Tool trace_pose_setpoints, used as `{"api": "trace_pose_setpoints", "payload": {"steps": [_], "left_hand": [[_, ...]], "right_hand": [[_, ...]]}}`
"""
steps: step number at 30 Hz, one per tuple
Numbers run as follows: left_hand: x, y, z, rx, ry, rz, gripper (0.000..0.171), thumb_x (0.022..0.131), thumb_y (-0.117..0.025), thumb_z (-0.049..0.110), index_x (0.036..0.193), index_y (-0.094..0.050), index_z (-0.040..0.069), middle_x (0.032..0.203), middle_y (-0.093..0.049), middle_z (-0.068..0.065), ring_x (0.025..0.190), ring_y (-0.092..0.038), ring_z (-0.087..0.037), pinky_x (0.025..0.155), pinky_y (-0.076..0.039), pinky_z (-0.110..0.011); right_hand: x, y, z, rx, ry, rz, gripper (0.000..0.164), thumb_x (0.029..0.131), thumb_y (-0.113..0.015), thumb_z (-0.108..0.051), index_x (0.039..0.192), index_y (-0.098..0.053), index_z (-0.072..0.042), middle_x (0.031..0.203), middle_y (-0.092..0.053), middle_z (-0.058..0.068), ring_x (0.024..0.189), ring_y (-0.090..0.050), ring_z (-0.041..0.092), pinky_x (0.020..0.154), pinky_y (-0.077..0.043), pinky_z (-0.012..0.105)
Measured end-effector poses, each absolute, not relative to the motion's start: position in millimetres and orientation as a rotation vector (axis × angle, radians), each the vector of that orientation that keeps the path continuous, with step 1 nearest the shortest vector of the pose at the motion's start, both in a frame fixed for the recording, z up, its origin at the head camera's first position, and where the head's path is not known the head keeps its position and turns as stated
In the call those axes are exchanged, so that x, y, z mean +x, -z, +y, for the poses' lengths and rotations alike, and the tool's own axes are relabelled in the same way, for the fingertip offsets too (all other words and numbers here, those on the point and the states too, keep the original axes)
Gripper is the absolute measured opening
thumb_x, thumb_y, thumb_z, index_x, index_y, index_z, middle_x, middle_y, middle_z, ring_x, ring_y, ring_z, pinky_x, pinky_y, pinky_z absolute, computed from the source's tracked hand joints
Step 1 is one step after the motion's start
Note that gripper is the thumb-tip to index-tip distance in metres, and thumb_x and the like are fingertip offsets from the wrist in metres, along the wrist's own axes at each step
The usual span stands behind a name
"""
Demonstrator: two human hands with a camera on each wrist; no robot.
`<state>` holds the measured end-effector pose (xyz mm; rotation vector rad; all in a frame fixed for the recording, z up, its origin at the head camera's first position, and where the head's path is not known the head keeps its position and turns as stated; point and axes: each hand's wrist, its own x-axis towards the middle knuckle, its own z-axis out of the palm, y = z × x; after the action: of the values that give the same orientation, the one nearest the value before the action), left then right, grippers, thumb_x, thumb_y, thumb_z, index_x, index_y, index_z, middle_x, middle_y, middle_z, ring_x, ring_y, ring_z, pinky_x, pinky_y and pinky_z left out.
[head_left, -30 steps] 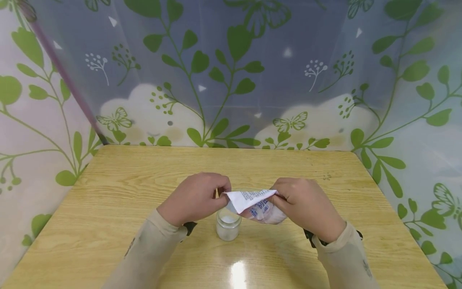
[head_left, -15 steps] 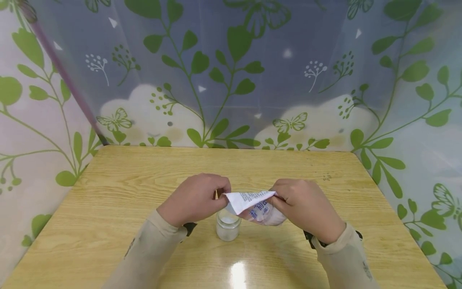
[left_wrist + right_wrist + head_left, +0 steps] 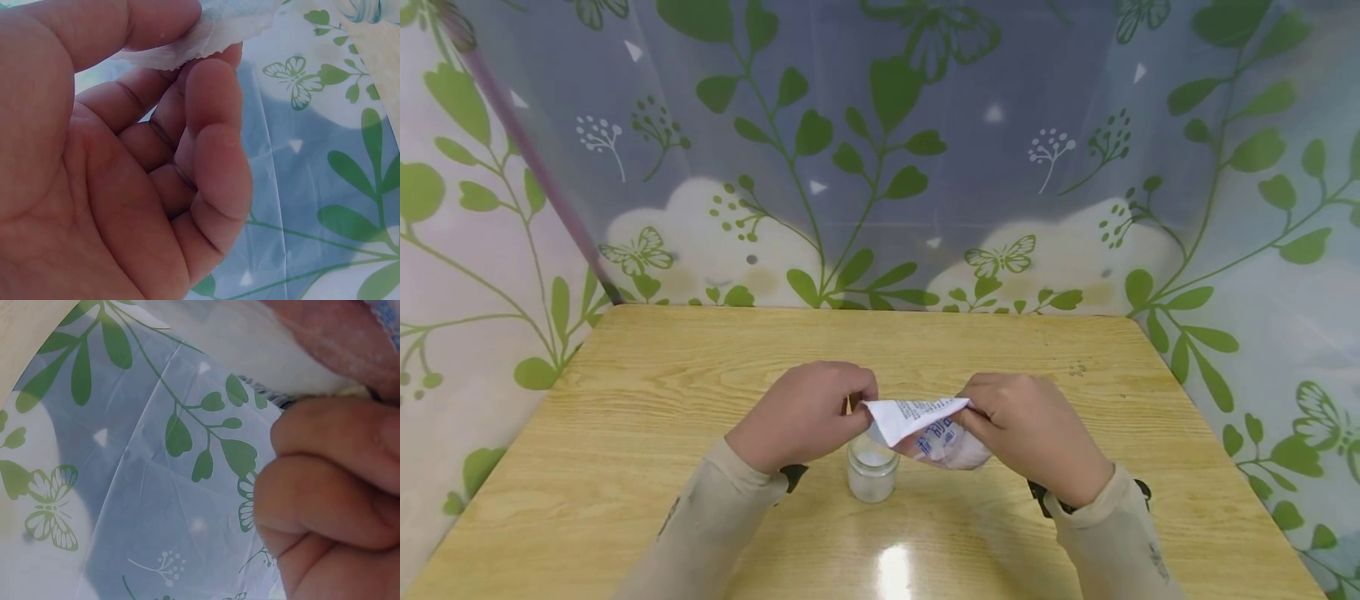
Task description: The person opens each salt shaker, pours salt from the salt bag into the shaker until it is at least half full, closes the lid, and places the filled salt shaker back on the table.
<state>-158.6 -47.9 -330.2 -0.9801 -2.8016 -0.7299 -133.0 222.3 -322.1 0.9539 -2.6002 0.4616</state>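
Between the two hands, a plastic packet [image 3: 942,442] with blue print and a white folded flap hangs over the table. My left hand [image 3: 814,414] pinches the flap's left corner between thumb and forefinger; the left wrist view shows its jagged edge [image 3: 169,61] there, the other fingers curled below. At the packet's right end, my right hand [image 3: 1028,429] grips the plastic with bent fingers. Below and just left of the packet stands a small glass jar [image 3: 872,483] with white stuff inside. The flap partly covers the jar's far rim in the head view.
A wood-grain table [image 3: 700,350] carries the jar near its middle. Printed curtains [image 3: 865,167] with leaves and butterflies enclose the table at the back and both sides. A bright light reflection [image 3: 893,571] lies on the near tabletop.
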Motion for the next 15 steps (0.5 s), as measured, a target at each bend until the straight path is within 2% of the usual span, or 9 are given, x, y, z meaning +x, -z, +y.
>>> {"api": "trace_pose_setpoints", "payload": {"steps": [8, 15], "left_hand": [[-158.4, 331.0, -49.0, -0.982, 0.73, -2.792, 0.017, 0.085, -0.064, 0.01, 0.077, -0.065, 0.025, 0.072, -0.059, 0.017, 0.061, -0.051, -0.005, 0.057, -0.046, -0.025], [-158.9, 332.3, -48.3, -0.978, 0.711, -2.793, 0.016, 0.085, -0.065, 0.01, 0.078, -0.066, 0.024, 0.072, -0.059, 0.017, 0.061, -0.051, -0.004, 0.058, -0.046, -0.025]], "right_hand": [[-133.3, 322.4, 221.3, 0.957, -0.47, -2.61, 0.008, 0.091, -0.078, -0.007, 0.085, -0.079, -0.013, 0.082, -0.071, -0.007, 0.062, -0.052, -0.002, 0.056, -0.046, 0.021], [-133.4, 323.4, 220.0, 0.963, -0.452, -2.604, 0.007, 0.09, -0.079, -0.009, 0.085, -0.079, -0.013, 0.083, -0.072, -0.007, 0.066, -0.06, 0.0, 0.06, -0.052, 0.022]]}}
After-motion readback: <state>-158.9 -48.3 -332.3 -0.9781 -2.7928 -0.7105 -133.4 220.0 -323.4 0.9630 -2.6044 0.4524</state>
